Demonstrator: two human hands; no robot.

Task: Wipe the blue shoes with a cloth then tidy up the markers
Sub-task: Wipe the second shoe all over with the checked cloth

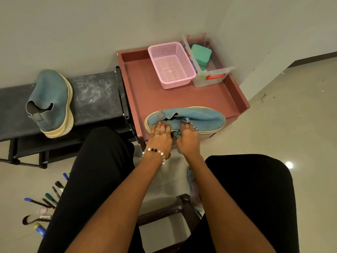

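Blue shoe [200, 117] under fingers [158, 126] — cloth [186, 121] pressed

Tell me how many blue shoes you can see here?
2. One blue shoe sits on the black bench at left; the other blue shoe lies on the red tray under both hands.

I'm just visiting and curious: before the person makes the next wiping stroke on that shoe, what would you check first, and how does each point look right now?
1. Shoe steadied: ok, the left hand rests on its heel end with straight fingers.
2. Cloth in hand: ok, the right hand grips it against the shoe's side.
3. Shoe well supported: not ok, it lies on its side at the tray's front edge.
4. Cloth clean enough: cannot tell.
5. Second shoe in reach: ok, it sits on the bench.
6. Markers tidied: not ok, scattered on the floor.
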